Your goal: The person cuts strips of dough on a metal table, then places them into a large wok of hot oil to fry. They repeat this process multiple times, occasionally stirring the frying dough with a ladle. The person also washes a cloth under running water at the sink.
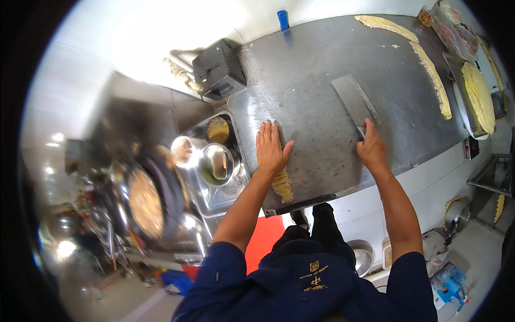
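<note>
My left hand lies flat, palm down, on the steel worktop, its thumb spread away from the fingers. Under the wrist, a row of sliced yellow dough shows near the front edge; how far it runs beneath the hand is hidden. In my right hand is the handle of a cleaver. Its broad blade points away from me over the worktop, apart from the sliced dough.
Long dough strips curve along the worktop's right side. Beyond them, a tray holds a thick yellow dough slab. At left are a steel tray of containers, a black box and a blurred round pan. A blue-handled tool touches the wall.
</note>
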`<move>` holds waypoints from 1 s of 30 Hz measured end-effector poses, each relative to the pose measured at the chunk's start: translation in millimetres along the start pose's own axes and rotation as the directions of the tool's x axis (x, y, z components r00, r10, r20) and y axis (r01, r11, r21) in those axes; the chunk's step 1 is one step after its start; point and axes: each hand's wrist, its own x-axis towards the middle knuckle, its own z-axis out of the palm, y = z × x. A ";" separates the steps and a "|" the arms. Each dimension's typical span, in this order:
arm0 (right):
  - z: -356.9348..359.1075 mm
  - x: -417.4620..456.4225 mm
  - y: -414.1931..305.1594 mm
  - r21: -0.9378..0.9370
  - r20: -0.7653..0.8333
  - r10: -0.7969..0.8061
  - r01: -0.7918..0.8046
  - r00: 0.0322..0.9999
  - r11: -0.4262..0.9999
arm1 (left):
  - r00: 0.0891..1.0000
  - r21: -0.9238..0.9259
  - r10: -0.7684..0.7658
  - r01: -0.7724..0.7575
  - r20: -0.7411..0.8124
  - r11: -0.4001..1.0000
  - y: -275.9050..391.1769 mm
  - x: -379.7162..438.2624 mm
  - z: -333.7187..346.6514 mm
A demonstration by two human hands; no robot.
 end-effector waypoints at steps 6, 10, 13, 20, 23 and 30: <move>-0.4 -60.0 -5.8 0.719 0.237 0.130 -0.264 0.963 0.643 | 0.998 0.041 0.058 -0.059 0.035 0.997 10.4 -17.4 -12.1; 27.4 -160.6 -32.4 0.631 0.591 0.221 -0.615 0.776 0.472 | 0.992 0.015 0.122 -0.122 0.014 0.992 5.4 -25.1 -14.8; 51.8 -209.7 -65.8 0.563 0.684 0.262 -0.721 0.681 0.405 | 0.981 -0.063 0.192 -0.191 0.020 0.980 -2.8 -30.2 -20.1; 96.3 -214.6 -153.2 0.642 0.606 0.290 -0.671 0.740 0.371 | 0.956 -0.083 0.289 -0.293 -0.051 0.953 -8.9 -47.5 -22.2; 98.8 -195.2 -194.1 0.684 0.568 0.257 -0.622 0.782 0.381 | 0.978 -0.213 0.202 -0.209 -0.057 0.954 -12.6 -47.5 -18.9; 32.7 -169.6 -276.6 0.798 0.162 -0.126 -0.055 0.979 0.601 | 0.904 -0.918 -0.248 0.275 0.348 -0.286 -19.0 -23.4 -36.0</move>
